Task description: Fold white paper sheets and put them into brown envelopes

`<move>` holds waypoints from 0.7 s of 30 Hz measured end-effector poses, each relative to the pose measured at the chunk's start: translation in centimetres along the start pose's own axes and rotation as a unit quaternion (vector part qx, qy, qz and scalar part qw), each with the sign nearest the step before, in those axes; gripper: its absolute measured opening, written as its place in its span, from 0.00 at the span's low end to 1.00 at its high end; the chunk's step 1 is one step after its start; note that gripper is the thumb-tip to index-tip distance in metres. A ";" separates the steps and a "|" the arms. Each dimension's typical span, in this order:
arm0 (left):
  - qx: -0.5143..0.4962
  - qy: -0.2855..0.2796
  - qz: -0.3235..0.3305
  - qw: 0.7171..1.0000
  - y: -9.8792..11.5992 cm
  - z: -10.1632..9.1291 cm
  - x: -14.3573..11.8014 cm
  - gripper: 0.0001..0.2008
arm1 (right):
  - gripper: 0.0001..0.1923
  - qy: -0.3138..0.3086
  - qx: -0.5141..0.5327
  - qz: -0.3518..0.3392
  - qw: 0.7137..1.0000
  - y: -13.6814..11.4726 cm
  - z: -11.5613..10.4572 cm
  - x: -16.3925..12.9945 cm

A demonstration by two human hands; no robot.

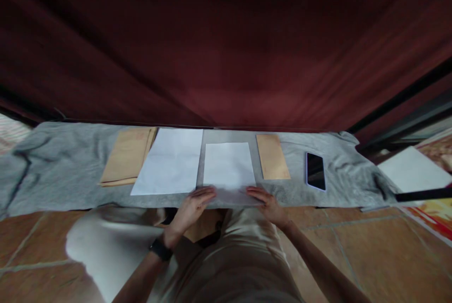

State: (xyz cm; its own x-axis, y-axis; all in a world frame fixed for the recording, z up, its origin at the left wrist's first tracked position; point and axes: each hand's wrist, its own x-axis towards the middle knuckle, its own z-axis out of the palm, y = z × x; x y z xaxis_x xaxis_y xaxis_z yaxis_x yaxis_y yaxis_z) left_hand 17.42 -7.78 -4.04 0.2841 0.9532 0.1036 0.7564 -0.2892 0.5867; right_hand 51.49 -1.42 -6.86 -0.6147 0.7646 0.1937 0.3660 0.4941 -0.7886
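Observation:
A white sheet of paper lies in front of me on a grey cloth. My left hand is closed at its near left corner, and my right hand is closed at the near right corner. Between the hands the near strip of the sheet looks shaded and appears bent up; the thumbs are mostly hidden. Left of it rests a larger stack of white paper. Just to the right of the held sheet is a small brown envelope.
Brown envelopes are stacked at the left. A phone lies at the right on the grey cloth. Dark red fabric hangs behind the narrow table. A white panel stands beyond the right end.

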 end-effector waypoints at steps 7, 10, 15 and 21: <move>0.040 0.032 0.008 0.999 -0.6 -0.4 0.3 0.26 | 0.29 0.007 -0.078 -0.016 0.997 1.2 -0.7 0.7; 0.053 0.041 0.007 0.998 -1.1 -0.8 0.9 0.31 | 0.23 0.010 -0.052 0.003 0.999 1.3 -0.9 1.0; 0.027 0.032 0.003 0.999 -1.5 -1.3 2.3 0.26 | 0.18 0.030 -0.025 0.023 0.999 1.0 -1.3 1.8; -0.019 0.090 -0.073 0.993 -1.9 -0.6 3.5 0.09 | 0.16 0.087 -0.008 0.080 0.993 0.9 -0.8 3.1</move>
State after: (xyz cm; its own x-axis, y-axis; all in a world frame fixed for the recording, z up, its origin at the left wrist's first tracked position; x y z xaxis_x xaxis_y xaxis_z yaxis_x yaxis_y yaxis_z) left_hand 16.56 -3.87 -4.32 0.0597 0.9862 0.1547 0.7585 -0.1456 0.6352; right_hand 50.50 1.69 -6.44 -0.4177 0.8932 0.1664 0.4607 0.3660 -0.8085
